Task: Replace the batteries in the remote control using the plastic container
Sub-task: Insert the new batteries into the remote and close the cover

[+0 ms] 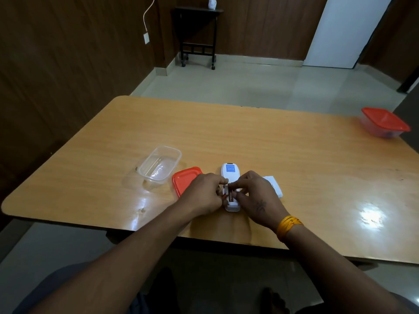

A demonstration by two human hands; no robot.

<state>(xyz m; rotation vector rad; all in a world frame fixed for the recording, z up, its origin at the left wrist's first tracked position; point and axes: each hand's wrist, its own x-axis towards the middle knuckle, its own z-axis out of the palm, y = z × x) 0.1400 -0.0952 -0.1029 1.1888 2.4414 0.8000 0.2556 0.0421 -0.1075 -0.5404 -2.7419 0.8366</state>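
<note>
I am looking down at both hands working over the white remote control (230,175), which is lying face down on the wooden table (249,137) with its battery bay uncovered. My left hand (205,194) is curling against the remote's left edge, and something reddish is showing at its fingertips, though I cannot tell whether it is gripping it. My right hand (256,193) is pinching down on a dark battery (230,196) sitting in the bay.

Just beyond and to the left of the left hand, the clear plastic container (159,164) is standing open; I am seeing only glare through it and nothing I can make out inside. Its orange lid (184,179) is lying flat beside it, partly hidden under the left hand. Tucked behind the right hand, a white cover (274,184) is resting on the table, half covered by my knuckles. Far off to the right of the right hand, a second container with an orange lid (384,122) is sitting closed near the table's edge; something dark is showing through its wall, too blurred to name.
</note>
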